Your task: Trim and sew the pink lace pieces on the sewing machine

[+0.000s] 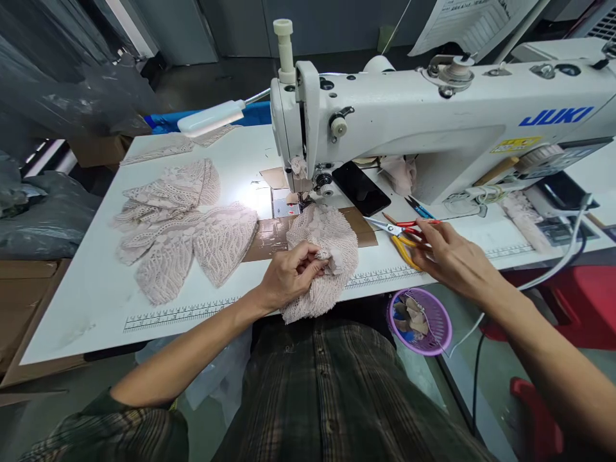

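Observation:
My left hand (291, 273) grips a bunched piece of pale pink lace (325, 253) at the table's front edge, just in front of the sewing machine's needle (302, 192). My right hand (445, 256) rests on the scissors lying on the table: its fingers touch the yellow-handled pair (403, 249) and the red-handled pair (402, 226). Whether the fingers have closed around a handle is not clear. A white JUKI sewing machine (433, 115) stands behind both hands.
A pile of pink lace pieces (183, 224) lies on the white table (96, 301) at the left. A black phone (360, 187) lies under the machine arm. A purple basket (421, 321) with scraps hangs below the table edge. A lamp (209, 119) reaches in from the back.

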The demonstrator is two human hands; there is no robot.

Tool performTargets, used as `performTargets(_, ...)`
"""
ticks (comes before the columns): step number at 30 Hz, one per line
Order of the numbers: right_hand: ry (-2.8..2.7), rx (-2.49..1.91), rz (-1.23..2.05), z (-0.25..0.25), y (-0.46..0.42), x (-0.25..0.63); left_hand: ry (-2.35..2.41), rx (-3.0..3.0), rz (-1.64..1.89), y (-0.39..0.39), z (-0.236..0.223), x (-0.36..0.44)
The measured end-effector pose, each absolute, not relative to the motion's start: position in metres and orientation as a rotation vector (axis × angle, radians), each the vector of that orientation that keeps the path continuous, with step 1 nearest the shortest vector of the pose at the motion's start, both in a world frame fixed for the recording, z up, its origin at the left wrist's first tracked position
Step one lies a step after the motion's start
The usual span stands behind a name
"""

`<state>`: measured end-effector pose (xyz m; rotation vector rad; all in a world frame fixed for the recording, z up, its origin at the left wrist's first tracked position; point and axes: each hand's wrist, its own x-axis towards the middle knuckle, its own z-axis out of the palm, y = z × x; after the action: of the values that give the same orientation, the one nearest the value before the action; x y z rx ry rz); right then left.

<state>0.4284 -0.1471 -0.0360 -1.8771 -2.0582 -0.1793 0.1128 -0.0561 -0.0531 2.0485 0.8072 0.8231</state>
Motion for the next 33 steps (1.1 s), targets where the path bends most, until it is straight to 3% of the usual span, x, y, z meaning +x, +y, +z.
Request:
performTargets(7, -1.954, -1.642, -0.019, -0.024, -0.163, 0.373, 0.819, 2.168, 0.854, -0.058, -0.053, 0.112)
performTargets(33, -2.327, -1.812, -0.357, -0.025, -0.161, 0.327, 0.718, 2.314, 1.011, -0.056, -0.054, 0.113)
